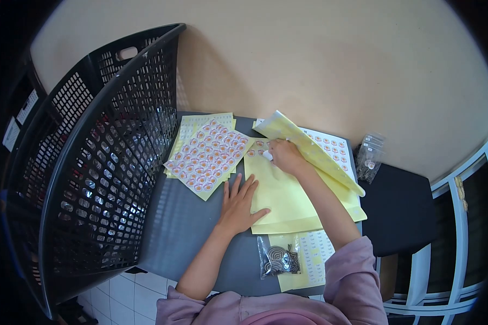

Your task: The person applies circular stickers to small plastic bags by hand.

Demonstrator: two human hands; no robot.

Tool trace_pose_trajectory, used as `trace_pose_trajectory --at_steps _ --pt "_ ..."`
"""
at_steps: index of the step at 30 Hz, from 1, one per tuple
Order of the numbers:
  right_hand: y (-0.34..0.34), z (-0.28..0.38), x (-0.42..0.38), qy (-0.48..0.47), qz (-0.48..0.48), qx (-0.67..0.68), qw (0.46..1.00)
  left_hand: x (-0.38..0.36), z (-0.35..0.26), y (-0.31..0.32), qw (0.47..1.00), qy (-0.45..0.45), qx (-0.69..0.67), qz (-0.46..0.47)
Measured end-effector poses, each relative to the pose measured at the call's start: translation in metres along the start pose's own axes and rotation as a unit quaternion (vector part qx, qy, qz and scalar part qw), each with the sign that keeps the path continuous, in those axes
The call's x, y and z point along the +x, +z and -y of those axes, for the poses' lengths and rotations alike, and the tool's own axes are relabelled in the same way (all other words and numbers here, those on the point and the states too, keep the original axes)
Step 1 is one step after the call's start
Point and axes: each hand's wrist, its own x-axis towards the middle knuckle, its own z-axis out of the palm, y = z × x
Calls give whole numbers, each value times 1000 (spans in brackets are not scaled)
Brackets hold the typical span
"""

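Note:
My right hand point(285, 156) is closed in a pinch near the top of a yellow backing sheet point(279, 200). At its fingertips is a small white sticker point(268, 155), with a few round stickers left on the sheet beside it. A second yellow sheet point(314, 146) curls up behind that wrist. Spread flat, my left hand point(238, 208) rests on the grey table with its thumb at the yellow sheet's left edge. Just above its fingers lies a sheet of round pink-and-orange stickers point(209, 157), on top of other sheets.
A tall black basket point(108, 162) holding shiny packets stands along the left. Near me lie a clear bag with a dark coiled item point(281, 260) and a label sheet point(315, 254). Small clear bags point(370, 160) sit at right, by a black surface point(401, 211). The wall borders the back.

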Motion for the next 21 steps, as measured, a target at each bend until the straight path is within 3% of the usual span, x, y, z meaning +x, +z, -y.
trace_pose_trajectory --at_steps 3,7,10,13,16,17,19,20,21 --pt "-10 -3 -1 55 29 95 994 1 0 0 1000 -2 4 1" --pt "-11 -5 -3 46 41 160 985 0 -9 -12 999 -12 12 34" --pt "-20 18 -30 -81 76 170 979 2 -3 -7 999 -11 17 27" --pt "-40 60 -77 -133 129 277 943 5 4 4 993 -6 -44 -112" --pt "-60 76 -123 -147 89 271 947 8 12 -1 984 -4 -103 -148" --pt "-64 73 -134 -142 90 273 947 8 10 -6 971 -11 -107 -212" --pt "-70 62 -156 -69 -1 338 939 5 0 -25 932 -46 -168 -319" --pt "-66 53 -167 -66 -1 338 939 1 -5 -31 932 -46 -170 -316" --pt "-59 42 -175 -10 -65 375 925 -2 -11 -38 935 -23 -233 -266"
